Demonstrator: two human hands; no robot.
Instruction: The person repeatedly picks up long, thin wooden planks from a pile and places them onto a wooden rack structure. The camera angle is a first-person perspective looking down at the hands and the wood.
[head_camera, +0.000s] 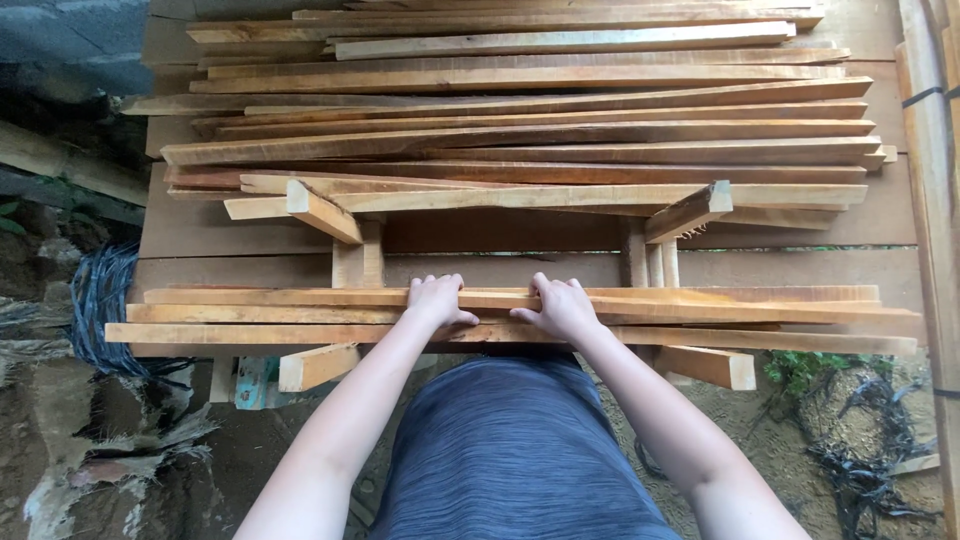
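Head cam, looking down: both hands on a small stack of long thin wood strips (700, 310) lying crosswise at the near edge of a wooden frame. Left hand (437, 300) lies palm down on the strips, fingers stretched flat over the top & curled slightly at the far edge, thumb at the near side; pressing more than gripping. Right hand (562, 305) just beside it, same pose, fingers spread over the top strip, thumb pointing toward the left hand. The two hands are close but apart.

Behind them, across a gap, a much bigger pile of strips (530, 120) lies parallel to the near stack. Short angled blocks (322, 210) stick up at left & right under it. Blue-grey skirt (510, 450) below. Dirt ground w/ black cord bundle (105, 300) at left.
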